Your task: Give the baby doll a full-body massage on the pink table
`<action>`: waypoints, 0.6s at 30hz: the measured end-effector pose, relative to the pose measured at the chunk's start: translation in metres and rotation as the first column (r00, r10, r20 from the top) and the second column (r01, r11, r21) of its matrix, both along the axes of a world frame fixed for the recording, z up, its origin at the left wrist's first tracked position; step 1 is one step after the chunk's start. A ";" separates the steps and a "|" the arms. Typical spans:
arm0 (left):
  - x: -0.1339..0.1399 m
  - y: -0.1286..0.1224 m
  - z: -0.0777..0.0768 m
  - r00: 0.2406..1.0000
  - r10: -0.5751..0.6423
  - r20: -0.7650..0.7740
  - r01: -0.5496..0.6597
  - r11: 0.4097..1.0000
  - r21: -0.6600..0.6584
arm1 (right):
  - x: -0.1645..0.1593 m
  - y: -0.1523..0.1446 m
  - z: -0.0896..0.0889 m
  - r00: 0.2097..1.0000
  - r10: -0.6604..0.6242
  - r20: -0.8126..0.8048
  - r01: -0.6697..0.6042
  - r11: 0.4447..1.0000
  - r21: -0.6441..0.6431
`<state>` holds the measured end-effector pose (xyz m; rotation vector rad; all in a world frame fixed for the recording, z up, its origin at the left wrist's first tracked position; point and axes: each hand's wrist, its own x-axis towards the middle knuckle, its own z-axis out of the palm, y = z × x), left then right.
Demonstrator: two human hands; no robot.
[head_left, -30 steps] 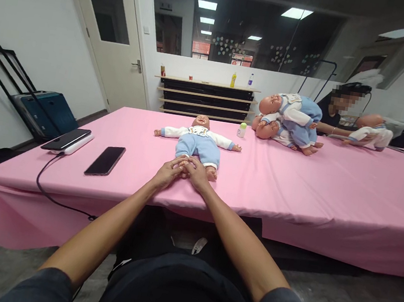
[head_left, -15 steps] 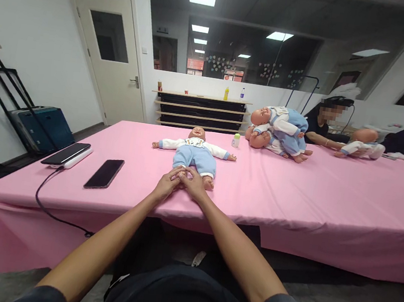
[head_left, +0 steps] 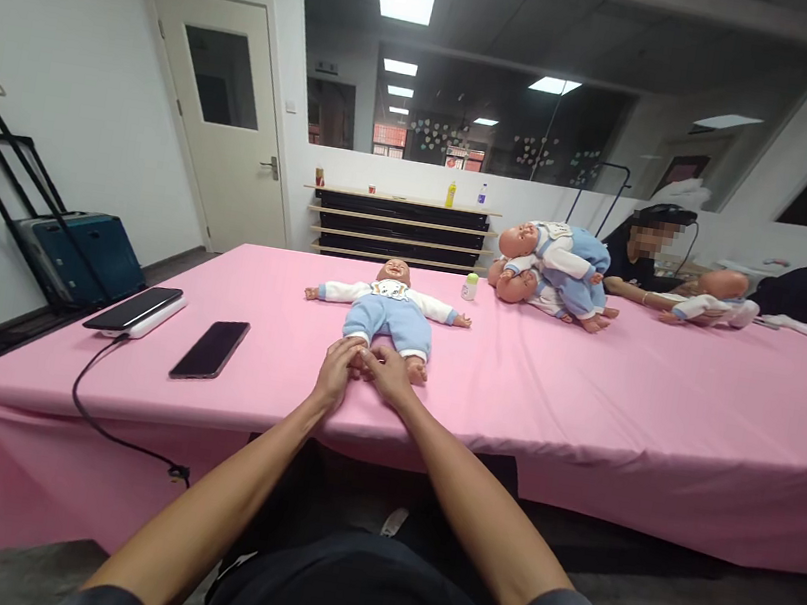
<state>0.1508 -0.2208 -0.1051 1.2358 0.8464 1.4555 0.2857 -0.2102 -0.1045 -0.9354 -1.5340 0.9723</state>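
A baby doll [head_left: 390,319] in a white top and light blue trousers lies on its back on the pink-covered table [head_left: 548,395], head away from me, arms spread. My left hand [head_left: 338,372] is closed around the doll's foot on the left, its fingers over the ankle. My right hand [head_left: 387,373] meets it from the other side, with thumb and fingers on the same foot. The hands mostly hide that foot. The doll's other foot [head_left: 417,372] lies free beside my right hand. A small bottle with a green cap [head_left: 469,287] stands right of the doll's head.
Left on the table are a phone [head_left: 209,350] and a power bank [head_left: 154,318] with another phone on top; its cable hangs over the edge. Several dolls [head_left: 557,265] are piled at the back right. Behind them a person [head_left: 637,262] handles another doll [head_left: 718,301].
My left hand has turned more upright and shifted slightly around the foot. My right hand stays nearly in place. The view has tilted a little.
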 end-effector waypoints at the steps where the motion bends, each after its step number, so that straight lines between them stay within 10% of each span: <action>1: -0.001 0.000 -0.001 1.000 0.013 0.020 -0.013 1.000 -0.013 | 0.000 0.001 -0.001 1.000 -0.006 0.012 0.006 1.000 0.007; 18: 0.001 -0.004 0.004 0.970 -0.183 0.158 0.198 0.977 -0.081 | 0.001 -0.005 0.010 1.000 0.012 -0.001 -0.012 0.999 -0.046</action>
